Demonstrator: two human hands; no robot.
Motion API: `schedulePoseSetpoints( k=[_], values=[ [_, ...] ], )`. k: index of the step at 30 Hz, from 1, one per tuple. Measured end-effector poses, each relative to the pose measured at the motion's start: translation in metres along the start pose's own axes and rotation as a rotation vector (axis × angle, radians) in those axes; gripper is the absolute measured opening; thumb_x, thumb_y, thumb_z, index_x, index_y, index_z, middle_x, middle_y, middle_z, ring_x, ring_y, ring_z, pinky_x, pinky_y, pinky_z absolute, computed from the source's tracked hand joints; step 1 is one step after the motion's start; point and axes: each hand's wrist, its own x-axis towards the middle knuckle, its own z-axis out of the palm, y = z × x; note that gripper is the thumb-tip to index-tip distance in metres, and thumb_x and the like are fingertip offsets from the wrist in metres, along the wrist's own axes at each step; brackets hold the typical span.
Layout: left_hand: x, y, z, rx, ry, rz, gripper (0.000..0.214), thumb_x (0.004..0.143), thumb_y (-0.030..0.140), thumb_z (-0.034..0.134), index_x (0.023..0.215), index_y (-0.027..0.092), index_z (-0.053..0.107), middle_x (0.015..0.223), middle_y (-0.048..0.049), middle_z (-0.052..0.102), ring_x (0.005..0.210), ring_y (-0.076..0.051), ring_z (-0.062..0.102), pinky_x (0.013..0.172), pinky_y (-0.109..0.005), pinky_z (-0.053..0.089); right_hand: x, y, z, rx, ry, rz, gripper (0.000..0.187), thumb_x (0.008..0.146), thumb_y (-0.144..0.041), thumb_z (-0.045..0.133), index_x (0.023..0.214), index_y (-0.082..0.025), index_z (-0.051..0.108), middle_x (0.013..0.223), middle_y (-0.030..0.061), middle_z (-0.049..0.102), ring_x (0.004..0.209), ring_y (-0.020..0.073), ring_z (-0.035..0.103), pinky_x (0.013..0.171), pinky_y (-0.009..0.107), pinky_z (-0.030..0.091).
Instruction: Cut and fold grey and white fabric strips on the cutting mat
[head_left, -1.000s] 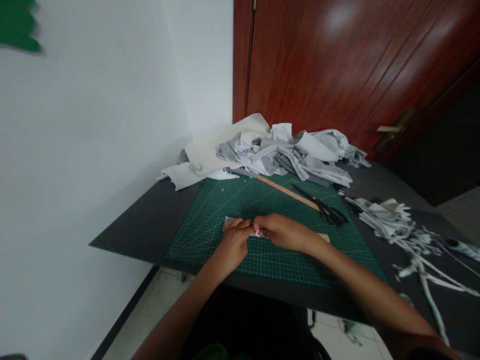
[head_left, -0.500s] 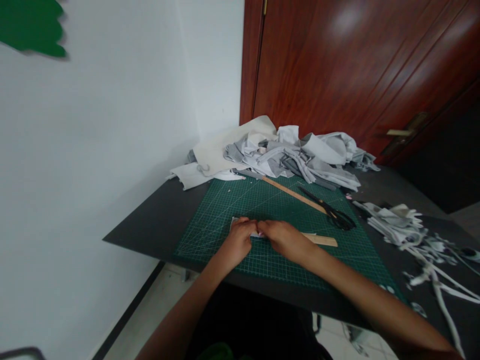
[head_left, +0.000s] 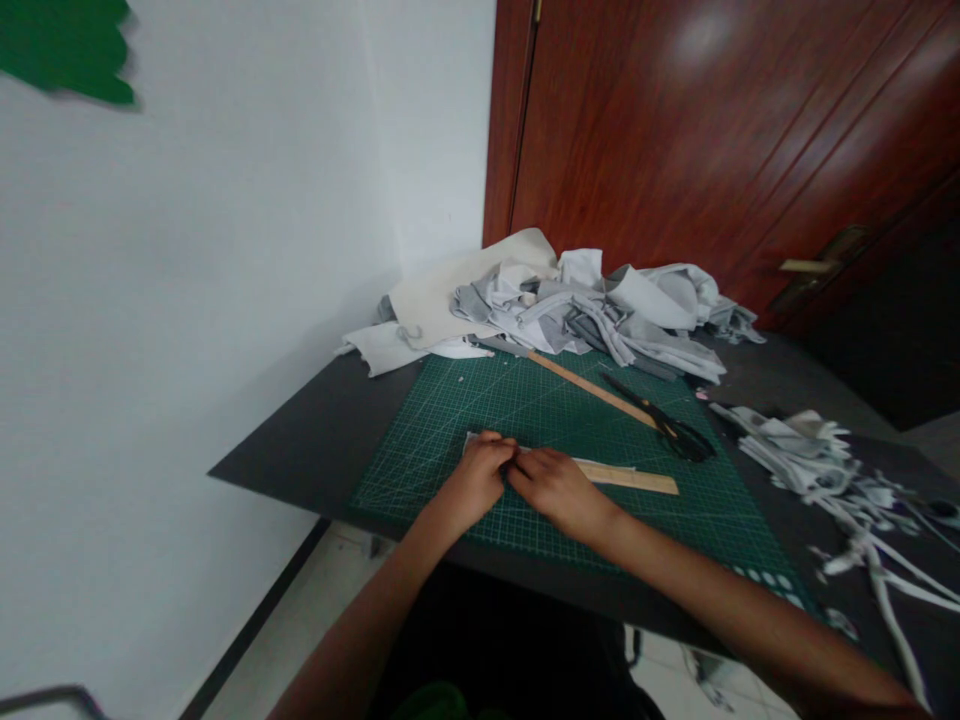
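Left hand: we see the left hand (head_left: 484,472) low over the mat, fingers bent and drawn narrow at the pale cloth strip (head_left: 606,463); we cannot tell whether they pinch it
Right hand: we find the right hand (head_left: 559,490) just beside the left, fingers curled inward and knuckles up; what its fingertips grip is hidden from us
Cloth strip: we see it under and beside both hands, along the far edge of the short wooden ruler (head_left: 637,481); the ruler's bare end juts out to the right
Cutting mat: we see a green gridded mat (head_left: 420,430) on the black table (head_left: 300,440), beneath both hands
Scissors: we see black scissors (head_left: 694,443) beyond the right hand, lying across the end of a long wooden strip (head_left: 585,383)
Fabric: we see a grey-and-white heap (head_left: 555,315) by the door (head_left: 637,150); smaller scraps (head_left: 802,455) lie right of the mat
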Motion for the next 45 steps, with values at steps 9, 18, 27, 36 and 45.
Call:
schedulePoseSetpoints(
  k=[9, 18, 27, 36, 45],
  values=[
    [0.002, 0.002, -0.001, -0.004, -0.008, 0.007, 0.028, 0.077, -0.002, 0.046, 0.067, 0.019, 0.062, 0.077, -0.0047, 0.068, 0.082, -0.020, 0.061, 0.088, -0.037, 0.048, -0.002, 0.001, 0.001, -0.066, 0.096, -0.075, 0.019, 0.098, -0.005, 0.051, 0.096, -0.014, 0.069, 0.091, 0.0119, 0.070, 0.087, 0.0256, 0.063, 0.085, 0.040, 0.047],
    [0.001, 0.001, 0.001, 0.002, -0.012, 0.013, 0.039, 0.068, -0.008, 0.040, 0.075, 0.019, 0.067, 0.088, -0.0027, 0.075, 0.092, -0.019, 0.064, 0.096, -0.037, 0.046, -0.024, 0.008, -0.001, -0.122, 0.060, -0.061, 0.016, 0.097, -0.007, 0.057, 0.089, -0.016, 0.067, 0.086, 0.0084, 0.069, 0.083, 0.0243, 0.062, 0.085, 0.040, 0.046],
    [0.002, 0.000, 0.002, -0.030, 0.007, 0.031, 0.041, 0.067, -0.009, 0.041, 0.076, 0.020, 0.069, 0.092, -0.0020, 0.076, 0.093, -0.018, 0.064, 0.094, -0.035, 0.047, -0.027, 0.010, -0.003, -0.066, 0.079, -0.060, 0.019, 0.097, -0.004, 0.054, 0.090, -0.014, 0.069, 0.085, 0.0096, 0.069, 0.081, 0.0241, 0.061, 0.083, 0.039, 0.046],
    [0.000, -0.007, 0.008, -0.027, 0.039, 0.081, 0.042, 0.069, -0.011, 0.042, 0.077, 0.019, 0.069, 0.088, -0.0026, 0.074, 0.090, -0.019, 0.060, 0.087, -0.033, 0.045, -0.022, 0.007, 0.009, 0.047, 0.266, -0.031, 0.022, 0.101, -0.008, 0.048, 0.108, -0.012, 0.069, 0.101, 0.0144, 0.073, 0.093, 0.0258, 0.062, 0.082, 0.040, 0.048],
    [0.003, -0.007, 0.008, -0.017, 0.022, 0.079, 0.034, 0.071, -0.011, 0.043, 0.065, 0.018, 0.060, 0.077, -0.0032, 0.068, 0.084, -0.019, 0.058, 0.080, -0.032, 0.044, -0.008, 0.001, 0.013, 0.007, 0.249, 0.015, 0.020, 0.101, -0.010, 0.051, 0.102, -0.013, 0.071, 0.095, 0.0106, 0.073, 0.084, 0.0243, 0.060, 0.082, 0.039, 0.046]
  ],
)
